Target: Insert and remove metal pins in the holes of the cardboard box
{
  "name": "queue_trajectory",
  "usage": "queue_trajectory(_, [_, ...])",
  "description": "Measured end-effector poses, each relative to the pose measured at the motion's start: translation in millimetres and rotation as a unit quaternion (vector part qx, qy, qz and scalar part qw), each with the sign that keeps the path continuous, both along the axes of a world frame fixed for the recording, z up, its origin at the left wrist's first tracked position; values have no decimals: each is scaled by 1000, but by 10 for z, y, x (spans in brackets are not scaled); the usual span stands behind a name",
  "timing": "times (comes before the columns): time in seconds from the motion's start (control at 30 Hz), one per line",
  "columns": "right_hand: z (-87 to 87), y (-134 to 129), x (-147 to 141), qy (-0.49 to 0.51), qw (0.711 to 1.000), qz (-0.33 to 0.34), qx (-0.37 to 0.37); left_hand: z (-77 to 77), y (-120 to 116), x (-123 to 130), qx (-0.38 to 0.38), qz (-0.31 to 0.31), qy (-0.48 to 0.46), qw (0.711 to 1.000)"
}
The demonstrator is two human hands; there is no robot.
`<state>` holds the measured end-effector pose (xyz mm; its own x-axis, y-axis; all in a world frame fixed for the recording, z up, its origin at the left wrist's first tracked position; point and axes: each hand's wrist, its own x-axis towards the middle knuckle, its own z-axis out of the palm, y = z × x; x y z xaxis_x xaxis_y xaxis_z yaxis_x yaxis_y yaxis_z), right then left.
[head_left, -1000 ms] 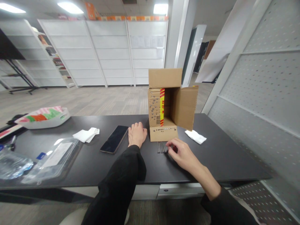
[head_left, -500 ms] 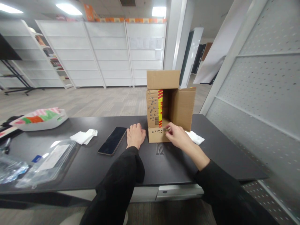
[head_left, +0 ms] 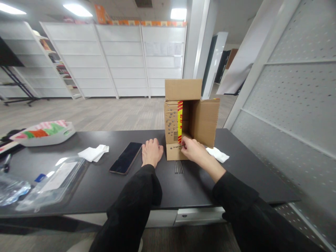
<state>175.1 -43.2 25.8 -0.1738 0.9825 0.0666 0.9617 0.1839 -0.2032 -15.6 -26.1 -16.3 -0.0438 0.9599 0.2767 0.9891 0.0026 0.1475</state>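
Note:
A cardboard box point(head_left: 206, 120) stands open on the dark table, with its lower flap point(head_left: 173, 154) hanging at the front. The flap shows a row of small dark holes or dots; more dark spots mark the panel left of the yellow and red tape. My right hand point(head_left: 194, 150) is at the flap's upper edge, fingers pinched; whatever is between them is too small to make out. Several metal nails point(head_left: 179, 167) lie side by side just below the flap. My left hand point(head_left: 152, 152) rests on the table left of the box, fingers curled, between it and a phone point(head_left: 126, 157).
On the left are folded white tissues point(head_left: 93, 153), a clear plastic case point(head_left: 56, 182), a crumpled clear plastic item point(head_left: 12, 189) and a white tray point(head_left: 49, 139). Another white tissue point(head_left: 217, 154) lies right of the box. A perforated panel borders the table's right side.
My right hand has moved slightly left and up along the flap. My left hand has stayed in place.

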Motion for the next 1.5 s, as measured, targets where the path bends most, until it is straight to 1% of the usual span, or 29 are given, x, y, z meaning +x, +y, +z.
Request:
queue_trajectory(0.13, [49, 10, -40, -35, 999, -7, -9, -2, -3, -1, 7, 0, 4, 1000])
queue_trajectory(0.43, [127, 20, -80, -64, 998, -9, -23, -9, 1, -5, 9, 0, 7, 1000])
queue_trajectory(0.7, [248, 37, -133, -112, 993, 12, -23, 7, -9, 0, 4, 1, 5, 1000])
queue_trajectory(1.03, [263, 80, -207, -118, 993, 19, -23, -14, 3, -6, 10, -2, 5, 1000])
queue_trajectory(1.5, [287, 34, -247, -110, 993, 25, -21, -11, -2, 0, 3, 2, 3, 1000])
